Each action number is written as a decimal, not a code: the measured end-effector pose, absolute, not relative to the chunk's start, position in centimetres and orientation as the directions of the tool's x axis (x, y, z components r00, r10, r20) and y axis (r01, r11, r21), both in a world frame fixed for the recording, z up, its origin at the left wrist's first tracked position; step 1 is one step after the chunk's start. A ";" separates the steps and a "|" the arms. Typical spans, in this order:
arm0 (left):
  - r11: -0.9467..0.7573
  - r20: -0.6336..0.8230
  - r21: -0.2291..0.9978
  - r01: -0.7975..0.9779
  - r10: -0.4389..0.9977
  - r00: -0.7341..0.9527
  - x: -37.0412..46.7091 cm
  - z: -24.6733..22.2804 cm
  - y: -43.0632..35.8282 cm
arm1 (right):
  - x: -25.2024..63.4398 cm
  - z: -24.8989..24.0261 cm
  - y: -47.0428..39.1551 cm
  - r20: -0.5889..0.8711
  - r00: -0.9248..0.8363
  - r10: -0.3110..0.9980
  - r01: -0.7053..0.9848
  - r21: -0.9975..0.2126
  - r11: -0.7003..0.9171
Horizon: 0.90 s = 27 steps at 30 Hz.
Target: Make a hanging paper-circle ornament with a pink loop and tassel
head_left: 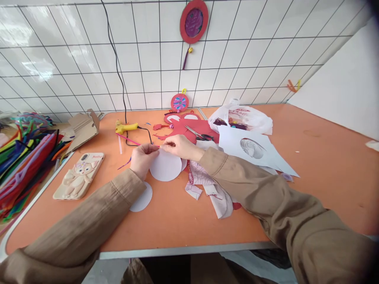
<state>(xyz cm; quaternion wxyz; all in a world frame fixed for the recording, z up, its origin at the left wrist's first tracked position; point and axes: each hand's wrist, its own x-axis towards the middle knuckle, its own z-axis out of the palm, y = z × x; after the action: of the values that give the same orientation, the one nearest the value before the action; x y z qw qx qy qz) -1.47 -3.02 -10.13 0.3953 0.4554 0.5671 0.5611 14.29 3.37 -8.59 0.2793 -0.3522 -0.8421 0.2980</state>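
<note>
Near the middle of the orange table, my left hand [144,158] is closed in a pinch on a thin pink stick [130,141], at the upper left edge of a white paper circle [166,166]. My right hand [180,146] pinches at the top of that circle, beside the left fingertips; what its fingers grip is too small to make out. A smaller white circle [143,199] lies partly under my left sleeve. Patterned cloth [201,173] lies below my right wrist.
Scissors [204,137] rest on red sheets [186,128] behind my hands. A yellow glue gun [127,127] and a phone [79,176] are left. Cut white paper [248,146] and a plastic bag [257,120] lie right; colourful pipe cleaners [26,169] are far left.
</note>
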 end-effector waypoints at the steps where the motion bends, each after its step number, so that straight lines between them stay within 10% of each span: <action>1: -0.038 0.039 0.999 0.011 0.956 -0.291 -1.6 -10.1 -3.0 | 14.3 -8.5 3.4 0.225 -0.610 0.760 0.435 -0.707 0.558; 14: 0.055 -0.151 0.933 -0.355 0.956 -0.251 -1.2 -9.5 -3.2 | 14.4 -9.1 3.9 0.129 -0.464 0.877 0.161 -0.961 0.226; 27: 0.029 -0.097 0.968 -0.248 0.959 -0.265 -1.4 -11.0 -2.8 | 12.8 -4.0 5.3 0.375 -0.532 0.759 0.328 -0.735 0.593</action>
<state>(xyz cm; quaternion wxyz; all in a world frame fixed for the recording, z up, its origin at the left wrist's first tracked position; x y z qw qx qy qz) -1.35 -2.77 -10.99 0.4985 0.3448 0.5157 0.6056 12.78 5.31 -3.96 0.3525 -0.3316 -0.8199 0.3059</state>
